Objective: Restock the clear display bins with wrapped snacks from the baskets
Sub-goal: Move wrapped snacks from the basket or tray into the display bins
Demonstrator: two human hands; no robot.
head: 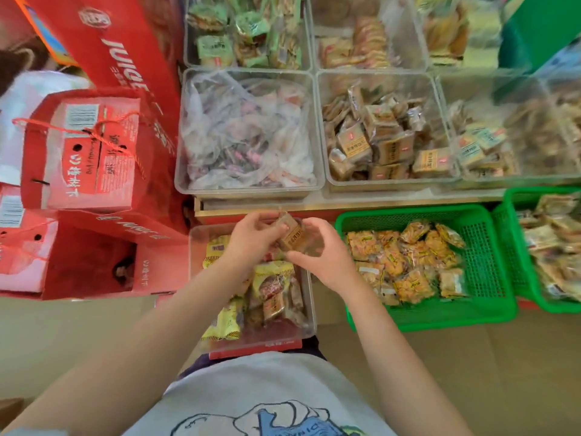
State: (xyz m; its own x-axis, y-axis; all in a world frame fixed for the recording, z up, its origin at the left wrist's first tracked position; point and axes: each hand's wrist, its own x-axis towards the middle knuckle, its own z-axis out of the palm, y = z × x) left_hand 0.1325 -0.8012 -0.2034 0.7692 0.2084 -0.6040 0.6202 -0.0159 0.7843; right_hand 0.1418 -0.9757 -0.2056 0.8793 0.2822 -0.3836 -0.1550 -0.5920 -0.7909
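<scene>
Brown wrapped snack [292,236] pinched between left hand [254,239] and right hand [323,256], both grips grasping it, above the near clear bin [309,309]; matching brown-snack display bin [325,127] lies up-right, likely nearer the right hand.

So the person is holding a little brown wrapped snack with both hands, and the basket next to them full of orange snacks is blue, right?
Not quite. The head view shows the basket of orange snacks is green, not blue. Both the left hand and right hand do hold the brown wrapped snack.
</scene>
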